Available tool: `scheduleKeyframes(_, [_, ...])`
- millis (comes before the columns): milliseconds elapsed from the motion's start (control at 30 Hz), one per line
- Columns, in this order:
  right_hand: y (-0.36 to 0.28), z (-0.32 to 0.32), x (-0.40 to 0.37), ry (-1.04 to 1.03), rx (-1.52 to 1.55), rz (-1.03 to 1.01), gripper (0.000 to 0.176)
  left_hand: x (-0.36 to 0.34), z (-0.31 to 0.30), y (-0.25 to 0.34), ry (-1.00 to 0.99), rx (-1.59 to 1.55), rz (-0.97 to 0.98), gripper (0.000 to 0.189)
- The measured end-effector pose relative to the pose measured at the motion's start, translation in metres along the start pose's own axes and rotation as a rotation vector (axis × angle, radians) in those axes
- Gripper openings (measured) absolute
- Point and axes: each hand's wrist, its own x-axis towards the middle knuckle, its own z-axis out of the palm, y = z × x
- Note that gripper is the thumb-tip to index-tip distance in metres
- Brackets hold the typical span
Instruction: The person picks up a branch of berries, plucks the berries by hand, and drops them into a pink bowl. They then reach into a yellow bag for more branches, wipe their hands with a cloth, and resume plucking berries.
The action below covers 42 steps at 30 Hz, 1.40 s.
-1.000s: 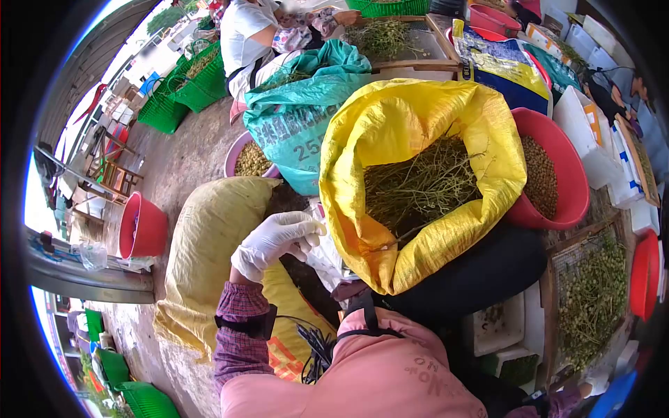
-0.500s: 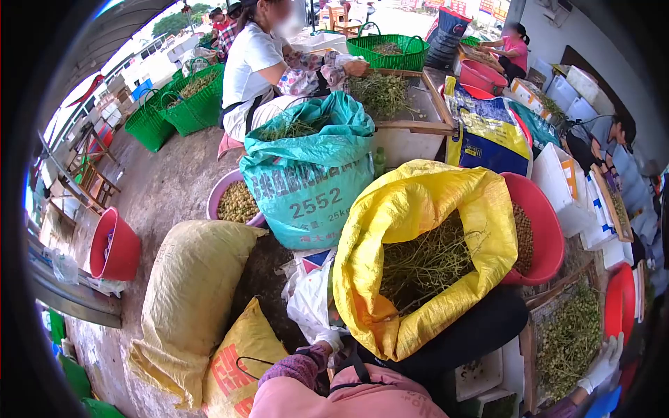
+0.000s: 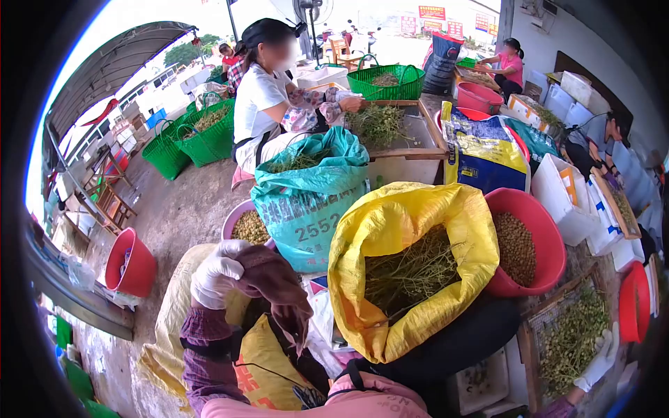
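My left hand (image 3: 217, 273), in a white glove, is raised and closed on a dark maroon cloth (image 3: 280, 287), which hangs down to the right of it. My right hand (image 3: 599, 359), gloved too, lies with fingers stretched out at the right edge of a wood-framed mesh tray (image 3: 529, 362). Green stalks with small round fruits (image 3: 568, 341) cover much of the mesh. In front of me stands an open yellow sack (image 3: 355, 272) with dry stalks (image 3: 411, 268) inside.
Behind the yellow sack are a teal sack (image 3: 306, 209) and a red tub (image 3: 547, 240) of small round fruits. Full sacks, a beige one (image 3: 171, 306) and a yellow one (image 3: 268, 362), lie at my left. A co-worker (image 3: 261, 104) sits at another tray (image 3: 425, 143).
My left hand has risen from beside my body and now holds up the maroon cloth. The right hand stays by the tray. The view has shifted slightly.
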Motion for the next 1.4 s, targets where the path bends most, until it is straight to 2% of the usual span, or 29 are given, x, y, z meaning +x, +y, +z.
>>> scheduleKeyframes(33, [-0.003,0.000,-0.003,0.013,-0.003,-0.009,0.036,0.006,0.020,0.036,0.045,0.096,0.213,0.042])
scheduleKeyframes(67, [-0.005,0.000,-0.004,0.027,-0.002,-0.019,0.036,0.013,0.039,0.070,0.001,0.202,0.431,0.043])
scheduleKeyframes(100, [-0.002,0.000,-0.004,0.040,0.001,-0.026,0.036,0.015,0.045,0.091,0.114,0.145,0.724,0.044])
scheduleKeyframes(133, [0.004,-0.006,-0.007,0.050,0.002,-0.031,0.036,0.016,0.038,0.112,0.091,-0.025,0.781,0.042])
scheduleKeyframes(167, [0.011,-0.011,-0.008,0.056,0.001,-0.040,0.036,0.022,0.030,0.114,0.349,0.007,0.932,0.040])
scheduleKeyframes(233, [0.034,-0.019,-0.009,0.079,-0.026,0.002,0.035,0.062,-0.039,0.095,0.561,-0.142,0.953,0.040])
scheduleKeyframes(300, [0.055,-0.026,-0.007,0.063,-0.011,0.078,0.035,0.124,-0.121,0.062,0.212,-0.636,0.690,0.039])
scheduleKeyframes(400, [0.039,-0.022,-0.008,0.101,0.075,0.092,0.032,0.188,-0.092,0.047,0.058,-0.546,0.619,0.050])
scheduleKeyframes(433, [0.037,-0.024,-0.010,0.093,0.083,0.079,0.032,0.209,-0.088,0.050,-0.037,-0.483,0.623,0.045])
scheduleKeyframes(500, [0.038,-0.025,-0.015,0.101,0.088,0.065,0.031,0.261,-0.084,0.060,0.090,-0.355,0.499,0.033])
scheduleKeyframes(533, [0.036,-0.026,-0.019,0.081,0.086,0.070,0.031,0.304,-0.106,0.061,0.170,-0.422,0.370,0.029])
scheduleKeyframes(633, [0.040,-0.023,-0.031,0.063,0.071,0.088,0.030,0.352,-0.074,0.063,0.347,-0.091,0.255,0.018])
scheduleKeyframes(700, [0.036,-0.026,-0.041,0.073,0.034,0.083,0.030,0.376,-0.063,0.054,0.395,0.011,0.175,0.017])
scheduleKeyframes(800, [0.032,-0.029,-0.053,0.064,0.039,0.119,0.030,0.405,-0.061,0.030,0.394,-0.030,0.102,0.016])
scheduleKeyframes(967, [0.032,-0.028,-0.061,0.057,0.020,0.137,0.028,0.425,-0.058,-0.008,0.331,-0.301,0.048,0.016])
scheduleKeyframes(1100, [0.036,-0.024,-0.060,0.033,0.058,0.169,0.029,0.440,-0.031,-0.020,0.081,-0.482,-0.005,0.017])
scheduleKeyframes(1133, [0.033,-0.021,-0.059,0.030,0.042,0.169,0.029,0.436,-0.017,-0.025,0.195,-0.205,0.069,0.028])
scheduleKeyframes(1167, [0.030,-0.018,-0.058,0.029,0.039,0.182,0.029,0.435,-0.013,-0.034,0.168,0.001,0.201,0.026])
scheduleKeyframes(1233, [0.022,-0.010,-0.058,0.022,0.039,0.211,0.029,0.434,-0.010,-0.038,0.206,0.317,0.194,0.039])
scheduleKeyframes(1267, [0.018,-0.006,-0.057,0.003,0.016,0.221,0.028,0.437,-0.006,-0.040,0.458,0.929,0.294,0.044])
scheduleKeyframes(1300, [0.020,-0.005,-0.057,-0.009,-0.008,0.206,0.028,0.441,-0.008,-0.040,0.467,1.177,0.376,0.046])
scheduleKeyframes(1367, [0.024,-0.002,-0.057,-0.026,-0.050,0.174,0.028,0.447,-0.009,-0.047,0.529,1.223,0.557,0.047])
scheduleKeyframes(1400, [0.022,-0.001,-0.058,-0.026,-0.056,0.163,0.028,0.439,0.007,-0.039,0.594,1.375,0.511,0.046])
